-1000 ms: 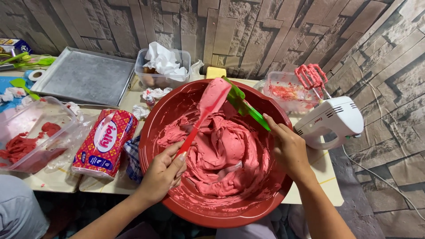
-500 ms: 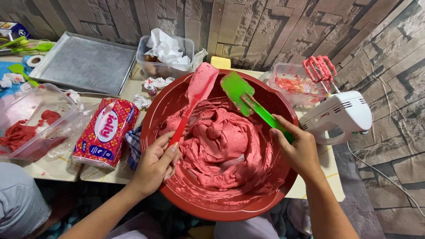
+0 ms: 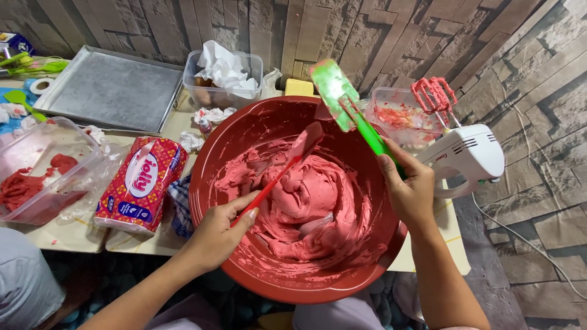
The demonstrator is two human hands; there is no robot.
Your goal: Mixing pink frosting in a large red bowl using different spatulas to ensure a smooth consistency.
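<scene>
Pink batter (image 3: 306, 208) fills large red plastic bowl (image 3: 244, 128) on desk. Left hand (image 3: 217, 235) fingers clenched on red spatula (image 3: 287, 162), blade at mound top; right hand (image 3: 409, 192) grasping raised green spatula (image 3: 342, 98). Scrape blades together low over bowl, avoid drips.

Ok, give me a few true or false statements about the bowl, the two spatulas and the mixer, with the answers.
1. The left hand holds a red spatula whose blade is in the pink batter. True.
2. The right hand holds a blue whisk. False: it holds a green spatula, raised above the red bowl.
3. The white hand mixer lies to the right of the bowl. True.
4. The mixer's beaters are clean. False: pink batter coats them.
5. The metal tray holds batter. False: it holds none.
</scene>
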